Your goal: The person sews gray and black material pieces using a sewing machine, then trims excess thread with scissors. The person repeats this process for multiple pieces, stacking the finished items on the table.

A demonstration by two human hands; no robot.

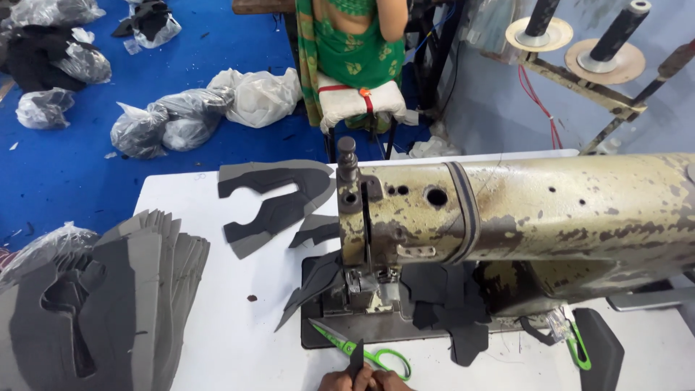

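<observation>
Head view: both hands at the bottom edge, left hand (342, 379) and right hand (387, 381) close together, fingers (362, 374) pressed on a small dark fabric piece (355, 360) standing up between them, just in front of the sewing machine (507, 217); mostly cropped, so finer grip unclear. Best handled by keeping the pinch low and firm, edges aligned, piece kept flat on its way toward the needle area (362, 279). Green-handled scissors (362, 350) lying on the bench (232, 340) touching or just beside the hands, blades pointing left; worth minding. More dark cut pieces (449, 304) under the machine arm; grey shaped pieces (279, 199) behind; tall stack (108, 297) at left; seated person (355, 43) beyond.
</observation>
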